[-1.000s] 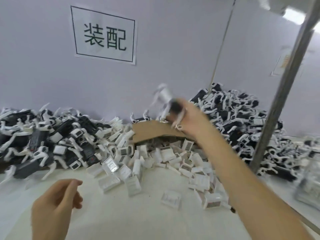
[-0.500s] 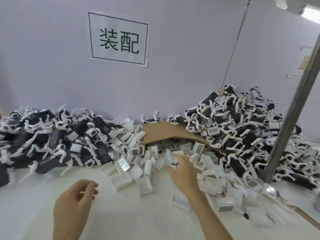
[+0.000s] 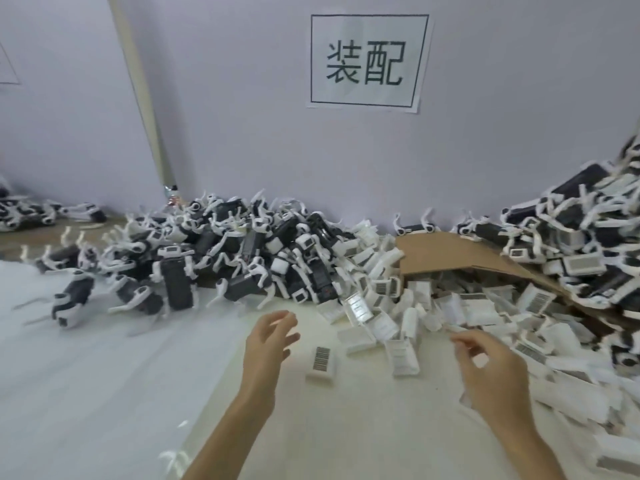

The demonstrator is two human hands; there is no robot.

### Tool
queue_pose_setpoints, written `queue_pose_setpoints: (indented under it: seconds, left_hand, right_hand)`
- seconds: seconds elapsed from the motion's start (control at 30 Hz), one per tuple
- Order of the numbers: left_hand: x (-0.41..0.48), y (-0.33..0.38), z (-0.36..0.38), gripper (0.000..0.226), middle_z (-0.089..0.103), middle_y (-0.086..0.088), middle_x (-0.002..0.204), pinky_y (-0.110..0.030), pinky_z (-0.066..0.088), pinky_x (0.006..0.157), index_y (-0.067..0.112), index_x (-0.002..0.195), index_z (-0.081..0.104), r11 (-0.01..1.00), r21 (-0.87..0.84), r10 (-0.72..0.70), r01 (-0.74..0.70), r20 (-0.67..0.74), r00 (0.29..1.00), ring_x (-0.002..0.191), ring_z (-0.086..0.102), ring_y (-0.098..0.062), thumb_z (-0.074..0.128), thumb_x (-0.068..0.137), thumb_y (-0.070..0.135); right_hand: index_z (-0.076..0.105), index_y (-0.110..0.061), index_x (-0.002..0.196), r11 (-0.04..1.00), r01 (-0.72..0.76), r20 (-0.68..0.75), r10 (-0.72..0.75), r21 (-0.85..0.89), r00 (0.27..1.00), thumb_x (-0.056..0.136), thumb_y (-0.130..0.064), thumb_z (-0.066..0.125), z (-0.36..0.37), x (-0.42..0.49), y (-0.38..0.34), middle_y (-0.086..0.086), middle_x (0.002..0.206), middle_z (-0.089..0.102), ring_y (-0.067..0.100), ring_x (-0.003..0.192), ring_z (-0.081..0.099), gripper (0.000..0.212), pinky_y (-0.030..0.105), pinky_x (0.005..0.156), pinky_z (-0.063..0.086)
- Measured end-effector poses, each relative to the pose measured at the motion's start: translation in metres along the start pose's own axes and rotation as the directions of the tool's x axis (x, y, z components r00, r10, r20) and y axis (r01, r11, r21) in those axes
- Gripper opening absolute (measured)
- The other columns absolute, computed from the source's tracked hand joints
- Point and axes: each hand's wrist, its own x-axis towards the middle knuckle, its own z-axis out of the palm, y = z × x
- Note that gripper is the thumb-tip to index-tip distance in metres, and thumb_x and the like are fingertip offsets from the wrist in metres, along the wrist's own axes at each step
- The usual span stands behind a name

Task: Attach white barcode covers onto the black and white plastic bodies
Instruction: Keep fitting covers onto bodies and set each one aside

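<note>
A factory work table.
Big piles of black and white plastic parts (image 3: pixel 249 265), a printed paper wall sign (image 3: pixel 367 60).

White covers (image 3: pixel 478 308) spill beside heaped black-white bodies (image 3: pixel 249 258)

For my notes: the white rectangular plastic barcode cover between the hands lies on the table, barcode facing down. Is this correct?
No. In the head view, the white rectangular plastic barcode cover on the table between left hand and right hand faces barcode up.
</note>
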Motion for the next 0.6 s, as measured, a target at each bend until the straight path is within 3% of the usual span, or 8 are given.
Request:
queue_pose_setpoints:
  seconds: [0.07, 0.13, 0.2, 0.27, 0.33, 0.47, 0.53, 0.6]
  left_hand:
    - [0.009, 0.001, -0.010, 0.021, 0.069, -0.004, 0.115, -0.035, 0.049, 0.084, 0.019, 0.116, 0.059, 0.995, -0.086, -0.063, 0.056, -0.075, 0.995, 0.100, 0.070, -0.021, 0.061, 0.098, 0.030]
    - [0.022, 0.003, -0.021, 0.025, 0.068, -0.007, 0.116, -0.039, 0.049, 0.090, 0.016, 0.120, 0.054, 0.923, -0.321, -0.220, 0.212, 0.009, 0.975, 0.101, 0.069, -0.027, 0.055, 0.101, 0.032]
    - [0.035, 0.005, -0.029, 0.033, 0.069, -0.008, 0.115, -0.040, 0.046, 0.094, 0.013, 0.125, 0.051, 0.843, -0.447, -0.290, 0.300, 0.091, 0.953, 0.100, 0.068, -0.028, 0.051, 0.102, 0.036]
    - [0.050, 0.008, -0.033, 0.034, 0.069, -0.007, 0.115, -0.038, 0.047, 0.091, 0.013, 0.125, 0.051, 0.830, -0.464, -0.297, 0.309, 0.100, 0.950, 0.098, 0.068, -0.025, 0.050, 0.103, 0.038]
    - [0.064, 0.015, -0.032, 0.034, 0.071, -0.004, 0.115, -0.037, 0.048, 0.086, 0.015, 0.124, 0.054, 0.823, -0.457, -0.319, 0.339, 0.123, 0.940, 0.098, 0.069, -0.023, 0.050, 0.103, 0.041]
    - [0.093, 0.033, -0.027, 0.040, 0.075, 0.002, 0.105, -0.034, 0.048, 0.078, 0.017, 0.113, 0.059, 0.848, -0.335, -0.380, 0.411, 0.156, 0.912, 0.094, 0.067, -0.017, 0.047, 0.101, 0.053]
    - [0.106, 0.039, -0.025, 0.039, 0.074, 0.004, 0.102, -0.032, 0.046, 0.077, 0.017, 0.106, 0.062, 0.859, -0.300, -0.383, 0.416, 0.164, 0.909, 0.091, 0.066, -0.014, 0.048, 0.100, 0.053]
    - [0.116, 0.043, -0.024, 0.031, 0.074, 0.005, 0.096, -0.029, 0.046, 0.075, 0.017, 0.102, 0.063, 0.850, -0.329, -0.377, 0.412, 0.167, 0.911, 0.086, 0.064, -0.012, 0.051, 0.101, 0.045]
  right_hand:
    - [0.067, -0.028, 0.073, 0.999, -0.039, 0.006, 0.039, -0.013, 0.999, 0.082, -0.002, 0.070, -0.005, 0.000, -0.003, -0.018, 0.077, 0.067, 0.005, 0.074, 0.061, 0.028, 0.020, 0.062, 0.042]
    - [0.067, -0.029, 0.072, 0.996, -0.091, 0.053, 0.091, -0.018, 0.994, 0.081, -0.006, 0.070, -0.010, 0.001, -0.005, -0.016, 0.077, 0.066, 0.010, 0.071, 0.060, 0.025, 0.028, 0.062, 0.044]
    - [0.064, -0.031, 0.076, 0.989, -0.132, 0.162, 0.142, -0.070, 0.977, 0.082, -0.013, 0.068, -0.014, 0.002, -0.007, -0.012, 0.082, 0.064, 0.012, 0.070, 0.058, 0.020, 0.036, 0.069, 0.046]
    - [0.058, -0.030, 0.090, 0.971, -0.174, 0.305, 0.217, -0.161, 0.927, 0.083, -0.017, 0.066, -0.019, 0.003, -0.008, -0.007, 0.089, 0.058, 0.010, 0.075, 0.055, 0.017, 0.040, 0.080, 0.042]
    - [0.051, -0.028, 0.104, 0.941, -0.190, 0.433, 0.301, -0.281, 0.850, 0.082, -0.020, 0.066, -0.023, 0.003, -0.007, -0.007, 0.088, 0.051, 0.011, 0.079, 0.052, 0.028, 0.040, 0.084, 0.038]
    - [0.044, -0.035, 0.111, 0.869, -0.076, 0.616, 0.407, -0.490, 0.675, 0.082, -0.031, 0.064, -0.027, 0.003, -0.010, -0.011, 0.098, 0.050, 0.011, 0.091, 0.052, 0.036, 0.033, 0.086, 0.036]
    - [0.049, -0.038, 0.107, 0.891, -0.087, 0.642, 0.387, -0.447, 0.662, 0.078, -0.031, 0.069, -0.028, 0.003, -0.008, -0.012, 0.102, 0.050, 0.009, 0.091, 0.053, 0.036, 0.028, 0.079, 0.039]
    - [0.054, -0.041, 0.101, 0.933, -0.114, 0.635, 0.319, -0.341, 0.703, 0.073, -0.027, 0.075, -0.029, 0.003, -0.004, -0.009, 0.099, 0.051, 0.005, 0.084, 0.052, 0.038, 0.020, 0.069, 0.040]
